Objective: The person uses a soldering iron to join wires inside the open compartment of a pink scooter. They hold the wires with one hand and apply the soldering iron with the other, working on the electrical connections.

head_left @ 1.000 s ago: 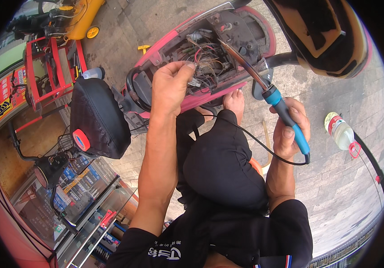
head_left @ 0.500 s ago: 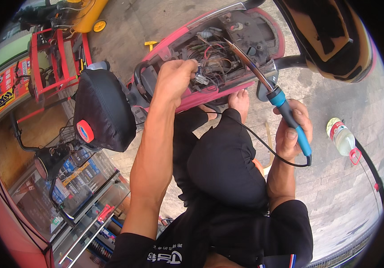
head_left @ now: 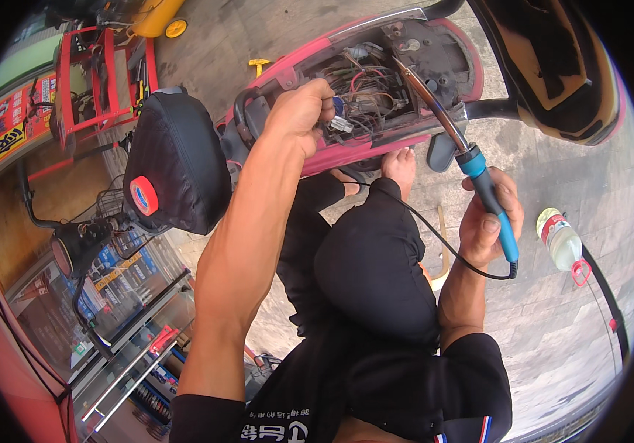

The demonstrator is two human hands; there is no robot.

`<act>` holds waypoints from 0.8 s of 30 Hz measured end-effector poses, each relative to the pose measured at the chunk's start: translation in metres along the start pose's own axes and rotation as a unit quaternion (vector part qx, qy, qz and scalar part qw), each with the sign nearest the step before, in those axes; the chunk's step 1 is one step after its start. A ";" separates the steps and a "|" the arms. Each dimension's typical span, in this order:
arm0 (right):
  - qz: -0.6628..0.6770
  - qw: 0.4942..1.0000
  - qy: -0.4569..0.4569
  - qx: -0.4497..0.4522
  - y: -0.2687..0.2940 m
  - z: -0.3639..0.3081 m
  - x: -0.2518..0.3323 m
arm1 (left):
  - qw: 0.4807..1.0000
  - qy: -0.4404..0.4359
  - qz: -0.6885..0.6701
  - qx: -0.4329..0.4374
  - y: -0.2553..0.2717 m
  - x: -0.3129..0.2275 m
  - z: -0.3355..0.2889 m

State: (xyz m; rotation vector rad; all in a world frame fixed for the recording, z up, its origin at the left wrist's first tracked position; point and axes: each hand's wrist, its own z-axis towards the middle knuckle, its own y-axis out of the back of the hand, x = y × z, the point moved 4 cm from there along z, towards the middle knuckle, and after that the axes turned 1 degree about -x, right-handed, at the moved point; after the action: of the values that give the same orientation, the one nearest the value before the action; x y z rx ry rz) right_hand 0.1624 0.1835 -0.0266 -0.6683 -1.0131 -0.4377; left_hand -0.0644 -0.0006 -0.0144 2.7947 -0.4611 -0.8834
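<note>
My right hand (head_left: 490, 218) is closed around the blue-and-black handle of a soldering iron (head_left: 472, 161), whose long metal shaft slants up and left, the tip over the open bay. My left hand (head_left: 298, 118) is closed at the bay's left side; whatever its fingers pinch is hidden. Just beside those fingertips are a white wire connector (head_left: 341, 124) and a small dark blue part. Tangled wires (head_left: 369, 92) fill the opened pink-red scooter body (head_left: 317, 164) in front of me. From the handle's lower end, the iron's black cord (head_left: 439, 235) loops left across my knee.
A black seat (head_left: 177, 159) with a red tape roll (head_left: 143, 196) on it stands at left, before a red rack (head_left: 84, 88). A yellow-handled tool (head_left: 259, 65) lies beyond the scooter. At right are a plastic bottle (head_left: 562, 240) and an upturned dark panel (head_left: 546, 66).
The view has shifted slightly, moving the scene a little right and up. Both hands keep nearly the same places over the scooter; the soldering iron stays in my right hand.
</note>
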 end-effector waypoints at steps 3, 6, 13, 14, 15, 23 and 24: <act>-0.001 1.000 0.000 0.005 0.000 0.000 -0.001 | 1.000 0.011 -0.007 -0.011 -0.002 -0.001 0.002; 0.001 1.000 0.001 0.008 -0.001 0.001 -0.003 | 0.999 0.030 -0.017 0.001 -0.006 0.004 0.003; -0.007 1.000 -0.007 0.006 0.003 0.000 -0.005 | 0.997 0.049 -0.047 0.024 -0.009 0.018 0.000; -0.010 1.000 -0.008 0.008 0.003 -0.001 -0.005 | 0.997 0.054 -0.053 0.020 -0.007 0.020 -0.001; -0.012 1.000 -0.009 0.010 0.003 -0.002 -0.005 | 0.997 0.052 -0.052 0.012 -0.007 0.020 -0.001; -0.019 1.000 -0.010 0.017 0.000 -0.001 -0.003 | 0.998 0.035 -0.034 0.039 -0.009 0.022 -0.004; -0.019 1.000 -0.010 0.017 0.000 -0.001 -0.003 | 0.998 0.037 -0.036 0.039 -0.009 0.022 -0.003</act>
State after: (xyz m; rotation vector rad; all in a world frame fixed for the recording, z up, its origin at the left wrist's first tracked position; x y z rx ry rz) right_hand 0.1614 0.1828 -0.0290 -0.6244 -1.0516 -0.4467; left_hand -0.0431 0.0002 -0.0258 2.9212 -0.3927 -0.7882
